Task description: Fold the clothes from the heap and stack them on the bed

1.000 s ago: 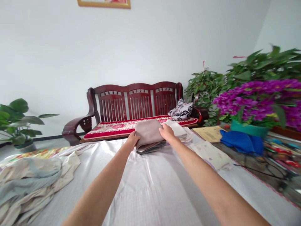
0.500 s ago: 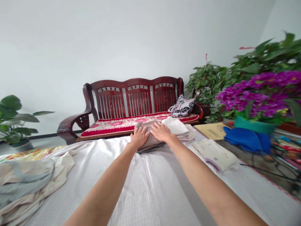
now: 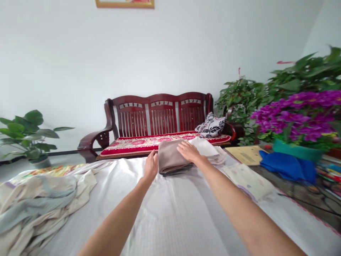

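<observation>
A folded brown garment [image 3: 172, 156] lies on top of a dark folded piece on the white cloth [image 3: 170, 217] over the table. My left hand [image 3: 151, 164] is upright beside its left edge, fingers stretched out and holding nothing. Flat on the garment's right part rests my right hand [image 3: 188, 151], fingers extended. Just right of it sits a stack of white folded cloth [image 3: 205, 148]. Nearer on the right is a folded cream cloth [image 3: 249, 180] with a faint pattern and a lilac edge.
Crumpled beige and grey-blue clothes [image 3: 45, 202] lie at the left. To the right are a blue cloth [image 3: 287, 166], a yellowish paper [image 3: 245, 155], black cables and a teal pot [image 3: 297, 151] of purple flowers. A wooden bench [image 3: 160, 117] stands behind the table.
My left hand has moved off the top of the brown garment to its left side. My right hand stays on top, slightly shifted right. The view has tilted up a little.
</observation>
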The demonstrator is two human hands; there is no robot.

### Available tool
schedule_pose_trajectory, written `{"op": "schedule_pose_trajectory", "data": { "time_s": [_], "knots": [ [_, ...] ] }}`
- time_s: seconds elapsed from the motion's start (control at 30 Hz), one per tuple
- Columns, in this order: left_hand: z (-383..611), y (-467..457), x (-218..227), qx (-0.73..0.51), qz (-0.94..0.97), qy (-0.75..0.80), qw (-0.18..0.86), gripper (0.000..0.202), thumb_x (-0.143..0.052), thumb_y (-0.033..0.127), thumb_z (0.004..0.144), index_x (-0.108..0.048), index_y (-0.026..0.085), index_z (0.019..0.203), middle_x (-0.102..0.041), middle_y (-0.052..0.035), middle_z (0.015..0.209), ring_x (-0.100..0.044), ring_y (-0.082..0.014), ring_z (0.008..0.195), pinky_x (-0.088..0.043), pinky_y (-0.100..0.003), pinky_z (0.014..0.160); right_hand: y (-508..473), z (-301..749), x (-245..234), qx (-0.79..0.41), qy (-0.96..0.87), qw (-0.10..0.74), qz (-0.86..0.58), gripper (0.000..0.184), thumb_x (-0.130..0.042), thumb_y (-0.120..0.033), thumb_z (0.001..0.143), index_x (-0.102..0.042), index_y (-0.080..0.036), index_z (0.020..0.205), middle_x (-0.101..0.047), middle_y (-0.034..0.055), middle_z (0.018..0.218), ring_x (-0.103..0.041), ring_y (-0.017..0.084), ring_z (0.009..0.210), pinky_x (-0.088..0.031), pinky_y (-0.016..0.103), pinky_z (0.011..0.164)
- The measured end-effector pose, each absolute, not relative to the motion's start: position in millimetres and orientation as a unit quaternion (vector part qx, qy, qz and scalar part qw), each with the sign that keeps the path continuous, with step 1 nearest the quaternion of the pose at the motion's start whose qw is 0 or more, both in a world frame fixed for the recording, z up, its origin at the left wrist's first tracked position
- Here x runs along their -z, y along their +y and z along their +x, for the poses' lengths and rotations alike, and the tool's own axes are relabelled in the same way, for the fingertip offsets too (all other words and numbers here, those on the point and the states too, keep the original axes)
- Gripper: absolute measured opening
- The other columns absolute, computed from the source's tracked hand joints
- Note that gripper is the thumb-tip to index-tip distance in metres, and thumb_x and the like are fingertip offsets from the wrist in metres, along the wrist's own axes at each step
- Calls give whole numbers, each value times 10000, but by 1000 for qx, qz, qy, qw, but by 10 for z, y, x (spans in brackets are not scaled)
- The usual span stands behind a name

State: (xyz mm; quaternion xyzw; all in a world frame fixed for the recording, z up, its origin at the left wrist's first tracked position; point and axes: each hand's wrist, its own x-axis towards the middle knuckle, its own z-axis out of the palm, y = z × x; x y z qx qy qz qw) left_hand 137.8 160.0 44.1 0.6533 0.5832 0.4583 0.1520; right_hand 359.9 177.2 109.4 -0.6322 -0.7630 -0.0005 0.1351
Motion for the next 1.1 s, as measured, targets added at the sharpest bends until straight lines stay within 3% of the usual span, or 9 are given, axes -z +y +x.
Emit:
{"op": "schedule_pose_trajectory", "data": {
  "time_s": [0.13, 0.23, 0.33, 0.5, 0.6, 1.1],
  "knots": [
    [1032, 1200, -227, -422, 630, 639, 127, 528, -409, 261, 957, -437, 104, 1460, -530, -186, 1462, -449, -283, 1397, -316, -420, 1162, 1383, 3491, -1229, 73, -756, 224, -611, 539, -281, -421, 1024, -536, -145, 1411, -433, 133, 1551, -266, 312, 1477, -192, 504, 1193],
    [829, 893, -63, -288, 652, 699, 65, 562, -402, 281, 966, -389, 97, 1497, -463, -206, 1514, -382, -320, 1436, -295, -464, 1160, 896, 3292, -1121, 89, -782, 303, -538, 479, -316, -356, 1014, -609, -159, 1337, -567, 106, 1441, -376, 269, 1423, -239, 432, 1193],
    [705, 604, 85, -170, 673, 719, 28, 578, -407, 367, 980, -405, 121, 1504, -384, -217, 1564, -289, -372, 1477, -241, -524, 1169, 374, 3072, -767, -12, -833, 271, -482, 444, -345, -319, 997, -628, -194, 1315, -647, 79, 1347, -542, 216, 1289, -365, 345, 1128],
    [624, 255, 186, -135, 706, 695, 14, 577, -400, 441, 982, -422, 216, 1512, -344, -159, 1601, -256, -341, 1498, -176, -511, 1202, -83, 3012, 8, -58, -827, 146, -539, 512, -445, -383, 951, -546, -209, 1422, -472, 122, 1527, -383, 315, 1437, -312, 520, 1169],
    [600, 112, 176, -149, 706, 692, 26, 580, -420, 441, 974, -433, 216, 1508, -333, -159, 1605, -240, -346, 1503, -165, -529, 1205, -95, 3107, 269, -34, -828, 156, -537, 520, -439, -414, 953, -532, -241, 1435, -429, 106, 1559, -363, 303, 1451, -278, 529, 1187],
    [381, -271, 120, -175, 631, 756, 9, 469, -432, 322, 962, -539, 208, 1404, -461, -124, 1532, -359, -324, 1442, -231, -500, 1180, -68, 3235, 185, -63, -837, 187, -510, 501, -429, -385, 921, -618, -199, 1346, -525, 122, 1483, -443, 274, 1400, -322, 470, 1177]
  ]
}}
